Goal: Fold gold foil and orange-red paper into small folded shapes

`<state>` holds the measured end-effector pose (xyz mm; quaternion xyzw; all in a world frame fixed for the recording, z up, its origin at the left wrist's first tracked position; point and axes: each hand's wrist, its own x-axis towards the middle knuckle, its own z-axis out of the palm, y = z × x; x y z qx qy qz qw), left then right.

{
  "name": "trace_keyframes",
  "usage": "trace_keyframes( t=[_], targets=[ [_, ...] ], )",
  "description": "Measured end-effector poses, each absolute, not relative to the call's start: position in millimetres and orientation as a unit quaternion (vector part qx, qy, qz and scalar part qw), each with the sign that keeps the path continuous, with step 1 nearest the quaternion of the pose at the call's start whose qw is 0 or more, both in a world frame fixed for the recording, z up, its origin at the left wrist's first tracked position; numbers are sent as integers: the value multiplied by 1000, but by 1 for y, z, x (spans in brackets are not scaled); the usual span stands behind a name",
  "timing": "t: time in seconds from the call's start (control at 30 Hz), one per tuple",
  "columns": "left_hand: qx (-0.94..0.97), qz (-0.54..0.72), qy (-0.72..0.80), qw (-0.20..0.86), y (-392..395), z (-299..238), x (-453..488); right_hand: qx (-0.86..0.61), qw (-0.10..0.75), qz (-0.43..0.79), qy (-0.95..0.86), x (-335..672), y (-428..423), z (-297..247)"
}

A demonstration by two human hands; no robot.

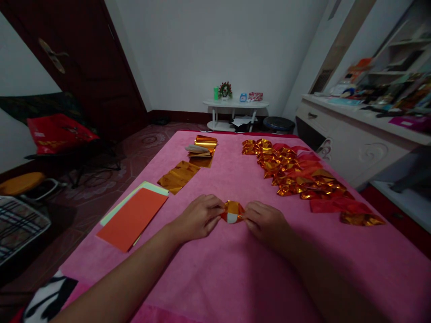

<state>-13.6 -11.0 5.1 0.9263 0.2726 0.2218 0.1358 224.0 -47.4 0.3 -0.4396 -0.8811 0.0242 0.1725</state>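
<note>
Between my hands, low over the pink cloth, is a small candy-shaped piece of gold foil point(233, 208) with a pale patch on its near side. My left hand point(201, 217) pinches its left end, fingers closed. At the opposite end, my right hand point(264, 220) is closed on the foil too. A flat gold foil sheet point(179, 176) lies beyond my left hand. Behind it rests a gold foil roll point(206, 142), with a small stack of folded paper point(198, 150) in front. Many twisted gold foil pieces point(283, 163) are piled at the right.
Orange card sheets point(134, 217) over pale green ones lie at the left of the pink-covered table point(215, 273). Red wrapped pieces point(333, 206) extend along the right edge. A white side table point(235, 103) stands by the wall, and a cluttered dresser point(357, 130) is at the right.
</note>
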Motion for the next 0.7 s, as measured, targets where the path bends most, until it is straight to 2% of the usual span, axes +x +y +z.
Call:
trace_keyframes(
  t=[0.2,0.37,0.7],
  targets=[
    [933,194,288,98,-16,3,-8,-427,254,127,-859,234,-44,-1],
    [919,224,313,88,-16,-6,-4,-452,306,156,-823,229,-44,-7],
    [884,272,348,152,-16,-8,-1,-505,322,177,-781,219,-45,-12]
  ],
)
